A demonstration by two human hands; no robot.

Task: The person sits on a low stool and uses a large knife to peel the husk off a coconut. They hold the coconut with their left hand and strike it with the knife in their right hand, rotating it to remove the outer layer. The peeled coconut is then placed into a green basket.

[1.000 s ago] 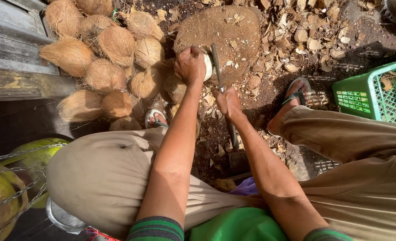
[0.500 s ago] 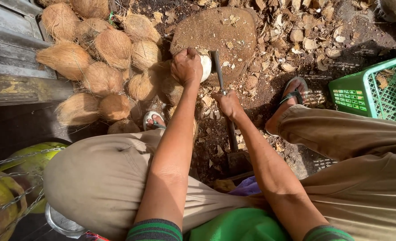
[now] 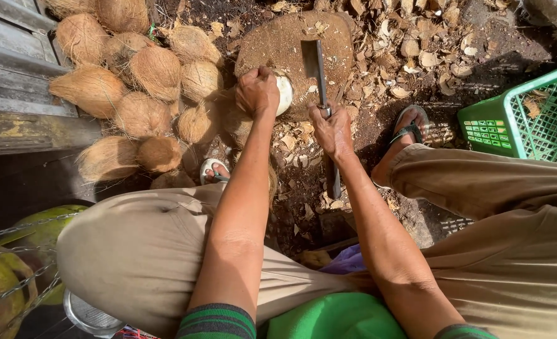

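Coconut and cleaver at the wooden block [image 3: 278,44].
Left hand [image 3: 258,91] grips a peeled coconut [image 3: 284,94]; right hand [image 3: 332,130] clasps the cleaver [image 3: 316,66] handle.

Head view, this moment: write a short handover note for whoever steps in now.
Left hand grips a partly peeled coconut, white flesh showing, at the edge of the wooden chopping block.
Right hand holds the cleaver, blade resting on the block.
Done: husk partly cut away.
Left: the rest of that husk, plus the pile of husked coconuts on the left. Green crate on the right.
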